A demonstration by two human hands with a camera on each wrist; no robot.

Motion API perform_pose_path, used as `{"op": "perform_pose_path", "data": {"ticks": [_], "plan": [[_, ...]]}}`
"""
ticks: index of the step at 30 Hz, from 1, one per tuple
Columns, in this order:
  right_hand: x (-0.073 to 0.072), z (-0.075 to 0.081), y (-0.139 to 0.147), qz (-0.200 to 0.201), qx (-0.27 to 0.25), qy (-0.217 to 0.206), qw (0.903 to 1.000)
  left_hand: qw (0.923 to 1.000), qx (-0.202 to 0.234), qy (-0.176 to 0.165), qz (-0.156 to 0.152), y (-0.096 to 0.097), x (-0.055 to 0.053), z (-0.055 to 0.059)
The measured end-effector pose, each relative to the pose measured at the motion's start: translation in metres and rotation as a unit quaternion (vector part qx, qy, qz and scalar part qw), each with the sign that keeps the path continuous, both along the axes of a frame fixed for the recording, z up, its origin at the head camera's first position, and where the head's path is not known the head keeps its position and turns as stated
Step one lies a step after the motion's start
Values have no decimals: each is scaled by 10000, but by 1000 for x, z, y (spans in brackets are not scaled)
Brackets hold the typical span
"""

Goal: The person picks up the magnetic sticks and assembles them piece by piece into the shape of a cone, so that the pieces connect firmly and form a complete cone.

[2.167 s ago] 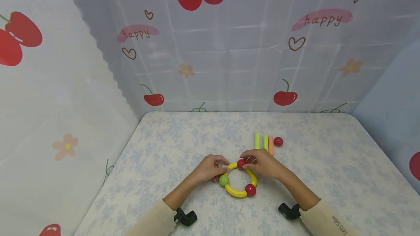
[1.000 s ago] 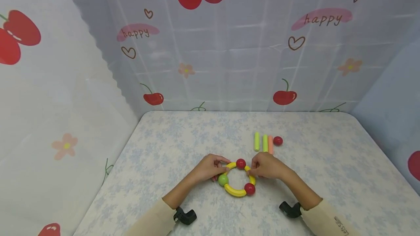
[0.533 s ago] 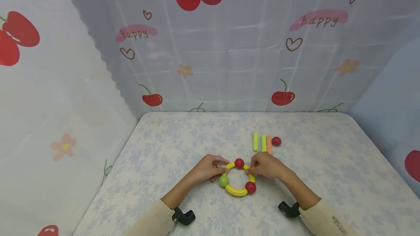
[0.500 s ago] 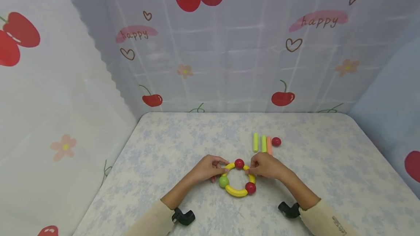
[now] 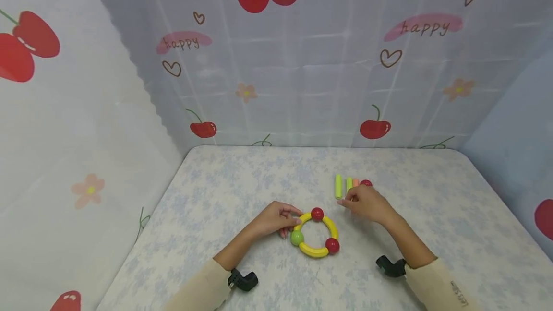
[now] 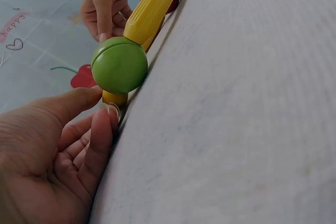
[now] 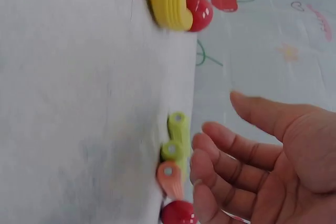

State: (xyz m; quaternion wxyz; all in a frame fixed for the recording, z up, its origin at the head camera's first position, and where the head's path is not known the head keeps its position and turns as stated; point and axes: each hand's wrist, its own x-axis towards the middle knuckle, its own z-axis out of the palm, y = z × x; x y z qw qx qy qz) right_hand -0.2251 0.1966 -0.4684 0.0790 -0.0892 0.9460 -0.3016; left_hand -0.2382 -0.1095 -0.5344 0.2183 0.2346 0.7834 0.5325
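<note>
A ring of yellow curved magnetic rods (image 5: 313, 252) lies on the table, joined by a green ball (image 5: 297, 238) and two red balls, one at the top (image 5: 317, 214) and one at the lower right (image 5: 332, 246). My left hand (image 5: 273, 219) pinches the upper-left yellow curved rod (image 6: 115, 98) between thumb and fingers, just beside the green ball. Holding nothing, my right hand (image 5: 367, 204) hovers with loosely bent fingers by the straight sticks: two light green ones (image 5: 338, 186) and an orange one (image 5: 356, 183). It partly covers them and a loose red ball (image 5: 366, 183) in the head view.
A pale floral cloth covers the table (image 5: 224, 181). Behind it hangs a curtain (image 5: 294, 85) printed with cherries, and another printed sheet (image 5: 65, 133) borders the left side. Each wrist carries a black camera mount, left (image 5: 243, 280) and right (image 5: 390, 267).
My right hand has let go of the ring's right yellow rod and moved away, up and right toward the straight sticks. My left hand stays on the ring.
</note>
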Motion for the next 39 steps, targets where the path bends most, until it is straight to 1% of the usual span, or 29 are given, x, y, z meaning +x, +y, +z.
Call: {"op": "perform_pose_path", "data": {"ticks": [3, 6, 9, 12, 15, 19, 24, 28, 32, 39], "plan": [[-5, 5, 11, -245, 326, 293, 9987, 10000, 18, 8, 12, 0, -1, 0], [-8, 9, 21, -438, 572, 365, 9967, 10000, 21, -3, 52, 0, -1, -1], [-11, 10, 27, -688, 699, 197, 9950, 10000, 13, -5, 98, 0, 0, 0], [-15, 4, 30, -893, 798, 17, 9928, 9999, -3, -13, 112, 1, 1, 0], [-18, -3, 31, -1014, 806, -122, 9915, 9999, -19, -42, 125, 1, 2, 1], [-24, -9, 30, -1054, 723, -145, 9917, 9999, 15, -83, 148, 1, 2, 2], [-28, -10, 29, -1069, 726, -120, 9915, 9998, 52, -85, 147, 1, 2, 3], [-30, -10, 30, -1098, 704, -365, 9908, 9998, 67, -69, 163, 2, 2, 4], [-27, -9, 31, -1072, 642, -680, 9898, 9998, 90, -98, 163, 2, 2, 4], [-18, -3, 32, -849, 611, -982, 9897, 9998, 100, -118, 139, 1, 3, 3]]}}
